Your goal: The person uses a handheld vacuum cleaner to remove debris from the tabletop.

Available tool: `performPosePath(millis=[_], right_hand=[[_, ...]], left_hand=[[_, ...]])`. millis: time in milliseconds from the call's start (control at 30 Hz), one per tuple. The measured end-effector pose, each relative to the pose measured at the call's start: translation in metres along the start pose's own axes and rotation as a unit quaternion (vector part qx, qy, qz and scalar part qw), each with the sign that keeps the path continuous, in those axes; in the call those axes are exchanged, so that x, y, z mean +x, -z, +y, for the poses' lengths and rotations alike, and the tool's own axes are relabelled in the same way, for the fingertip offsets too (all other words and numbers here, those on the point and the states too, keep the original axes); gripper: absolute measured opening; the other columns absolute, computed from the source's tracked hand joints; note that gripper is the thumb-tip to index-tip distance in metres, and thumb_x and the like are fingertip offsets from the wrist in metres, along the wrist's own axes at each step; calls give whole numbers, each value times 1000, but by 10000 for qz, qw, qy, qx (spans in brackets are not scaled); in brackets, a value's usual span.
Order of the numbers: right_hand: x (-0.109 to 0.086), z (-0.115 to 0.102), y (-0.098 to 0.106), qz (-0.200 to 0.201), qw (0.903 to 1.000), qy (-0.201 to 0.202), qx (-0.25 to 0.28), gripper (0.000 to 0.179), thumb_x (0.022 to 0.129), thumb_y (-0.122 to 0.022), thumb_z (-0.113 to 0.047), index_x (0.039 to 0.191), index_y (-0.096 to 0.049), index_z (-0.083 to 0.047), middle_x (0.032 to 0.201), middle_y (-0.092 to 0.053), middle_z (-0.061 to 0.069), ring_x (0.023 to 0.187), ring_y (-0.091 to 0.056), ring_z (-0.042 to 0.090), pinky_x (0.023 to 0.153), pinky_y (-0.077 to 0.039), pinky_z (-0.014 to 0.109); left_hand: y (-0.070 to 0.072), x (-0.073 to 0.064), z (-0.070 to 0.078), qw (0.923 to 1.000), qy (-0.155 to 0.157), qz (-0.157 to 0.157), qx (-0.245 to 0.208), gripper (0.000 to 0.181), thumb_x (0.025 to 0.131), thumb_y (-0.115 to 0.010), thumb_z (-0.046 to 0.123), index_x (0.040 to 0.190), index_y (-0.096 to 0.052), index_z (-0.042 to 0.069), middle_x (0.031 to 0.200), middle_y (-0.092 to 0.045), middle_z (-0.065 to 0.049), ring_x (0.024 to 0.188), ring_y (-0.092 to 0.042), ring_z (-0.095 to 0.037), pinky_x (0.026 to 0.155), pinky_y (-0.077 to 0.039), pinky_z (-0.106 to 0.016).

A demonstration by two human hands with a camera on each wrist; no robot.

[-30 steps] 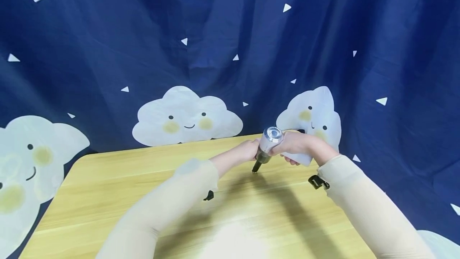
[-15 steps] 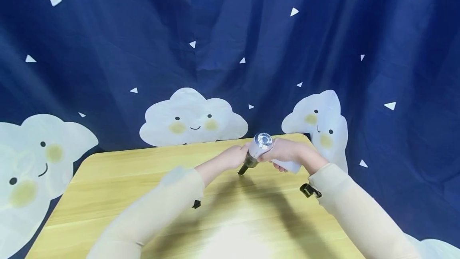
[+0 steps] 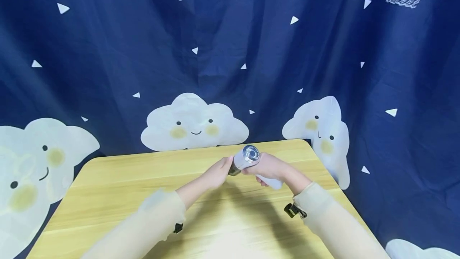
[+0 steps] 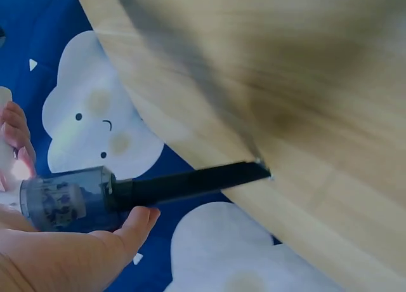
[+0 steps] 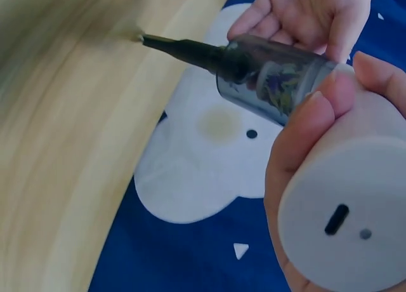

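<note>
My right hand (image 3: pixel 267 167) grips a handheld vacuum cleaner (image 3: pixel 240 160), with its fingers wrapped round the white body. The round, vented silver end faces my head camera. In the left wrist view, the smoky clear dust cup (image 4: pixel 66 200) leads into a narrow black nozzle (image 4: pixel 190 184), whose tip lies right at the tabletop where its shadow meets it. My left hand (image 3: pixel 216 174) supports the dust cup from the left. The right wrist view shows that hand's palm (image 5: pixel 311 13) behind the cup, fingers loosely bent and not wrapped round it.
The pale wooden table (image 3: pixel 125 183) has rounded far corners. Behind it hangs a dark blue curtain (image 3: pixel 223 23) printed with smiling clouds and white triangles. Black straps (image 3: pixel 294 211) show at the sleeves. Bright glare lies on the near part of the tabletop.
Both hands and the vacuum cleaner have moved left and toward me across the table, the nozzle staying low. In the head view, the nozzle is now hidden. The head view has shifted slightly.
</note>
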State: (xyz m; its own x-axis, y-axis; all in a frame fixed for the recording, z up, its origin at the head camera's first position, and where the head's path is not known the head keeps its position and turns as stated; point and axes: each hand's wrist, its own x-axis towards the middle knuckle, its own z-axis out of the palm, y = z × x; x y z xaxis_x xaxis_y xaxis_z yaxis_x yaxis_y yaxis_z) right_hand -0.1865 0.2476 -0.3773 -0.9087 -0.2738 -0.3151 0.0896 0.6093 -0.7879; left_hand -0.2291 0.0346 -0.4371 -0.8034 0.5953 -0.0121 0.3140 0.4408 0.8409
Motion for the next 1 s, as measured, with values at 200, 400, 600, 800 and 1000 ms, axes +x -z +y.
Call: performPosePath(millis=[200,400,600,800,1000], right_hand=[[8,0,-16,123,9998,94,124,31,85,-78,-32,99,-67,-6,55,-56,8,42,-53,18,41,-46,26],[15,2,-27,35,9984,222,527,32,86,-78,-30,101,-65,-5,56,-57,8,45,-54,17,42,-47,26],[18,1,-33,-24,9970,462,625,35,88,-77,-29,107,-64,-3,57,-57,9,44,-53,19,41,-45,27],[25,5,-43,-136,9952,588,777,38,89,-76,-31,110,-63,-3,57,-57,9,44,-53,19,42,-46,27],[34,16,-52,-343,9896,658,1233,40,90,-73,-28,118,-59,-3,59,-55,8,45,-54,18,43,-48,30]], left_hand=[[2,-15,-12,9989,311,346,65,62,111,-20,43,148,-38,-3,148,-45,-24,138,-41,-43,114,-31,-57],[9,-19,-21,9970,523,570,97,68,108,-23,52,147,-41,-1,147,-48,-22,135,-45,-42,112,-34,-56],[16,-22,-31,9970,561,520,75,74,106,-24,58,145,-46,-1,141,-54,-20,129,-51,-39,109,-39,-55],[23,-29,-43,9985,471,274,0,76,106,-21,58,142,-50,-4,140,-53,-22,132,-48,-41,111,-36,-56],[23,-36,-58,9978,580,183,257,79,105,-19,60,143,-48,-3,143,-51,-22,133,-47,-41,111,-36,-57]])
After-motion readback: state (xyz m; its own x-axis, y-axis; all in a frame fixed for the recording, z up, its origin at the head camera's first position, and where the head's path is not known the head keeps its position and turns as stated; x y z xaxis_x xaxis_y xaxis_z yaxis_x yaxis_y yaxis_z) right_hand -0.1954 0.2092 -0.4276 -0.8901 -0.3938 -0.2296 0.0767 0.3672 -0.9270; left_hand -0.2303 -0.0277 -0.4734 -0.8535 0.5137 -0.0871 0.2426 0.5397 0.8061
